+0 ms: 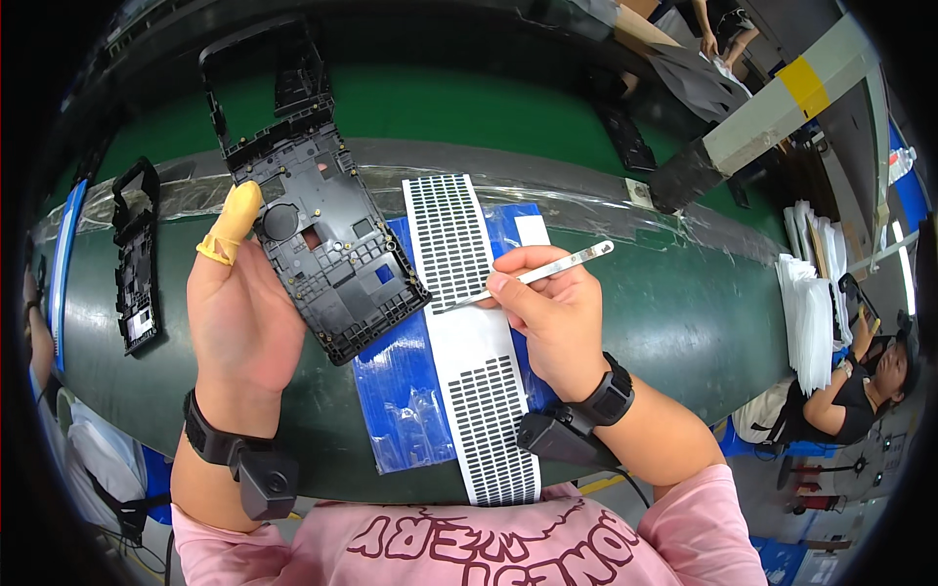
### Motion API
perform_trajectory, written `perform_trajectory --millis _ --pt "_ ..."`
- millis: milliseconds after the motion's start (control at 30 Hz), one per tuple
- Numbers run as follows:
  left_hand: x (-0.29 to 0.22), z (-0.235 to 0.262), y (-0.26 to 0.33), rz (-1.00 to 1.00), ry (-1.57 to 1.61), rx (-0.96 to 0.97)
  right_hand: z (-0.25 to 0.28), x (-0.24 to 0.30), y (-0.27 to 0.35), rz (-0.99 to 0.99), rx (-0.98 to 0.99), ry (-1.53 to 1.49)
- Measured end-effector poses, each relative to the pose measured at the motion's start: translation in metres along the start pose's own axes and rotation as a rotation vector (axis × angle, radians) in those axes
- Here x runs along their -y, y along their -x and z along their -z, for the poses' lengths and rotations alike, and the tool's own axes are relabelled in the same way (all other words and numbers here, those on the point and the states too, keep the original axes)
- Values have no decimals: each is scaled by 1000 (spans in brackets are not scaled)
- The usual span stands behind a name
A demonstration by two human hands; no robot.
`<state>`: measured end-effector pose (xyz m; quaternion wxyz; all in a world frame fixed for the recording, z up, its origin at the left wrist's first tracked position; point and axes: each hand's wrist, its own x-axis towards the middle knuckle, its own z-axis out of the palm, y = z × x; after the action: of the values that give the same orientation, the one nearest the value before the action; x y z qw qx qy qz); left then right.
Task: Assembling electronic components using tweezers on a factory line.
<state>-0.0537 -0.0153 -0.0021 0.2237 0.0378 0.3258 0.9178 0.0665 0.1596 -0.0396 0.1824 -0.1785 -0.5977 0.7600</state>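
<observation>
My left hand (244,313) grips a black plastic housing (327,230) by its left side, a yellow finger cot on the thumb. The housing is tilted, with a frame-like handle at its far end and ribs, round recess and small brass-coloured inserts facing me. In my right hand (547,298) a pair of metal tweezers (562,264) is pinched, its tip touching a white sheet of small black rectangular stickers (454,239). The tip lies at the lower edge of the far block of stickers, beside a bare white band. The sheet rests on a blue plastic-wrapped board (401,410).
Another black housing (139,264) lies on the green table (674,313) at the left. Beyond the taped edge runs a green belt (440,107) with more black parts. A metal post (772,122) rises at the right, near stacked white sheets (806,322). Other people work nearby.
</observation>
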Motion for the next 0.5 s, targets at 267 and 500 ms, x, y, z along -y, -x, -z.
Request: perform_trajectory --millis 267,500 --pt "8 -8 4 -11 -46 121 0 3 0 19 -6 -40" --pt "34 -16 24 294 -32 160 5 39 34 176 -2 -192"
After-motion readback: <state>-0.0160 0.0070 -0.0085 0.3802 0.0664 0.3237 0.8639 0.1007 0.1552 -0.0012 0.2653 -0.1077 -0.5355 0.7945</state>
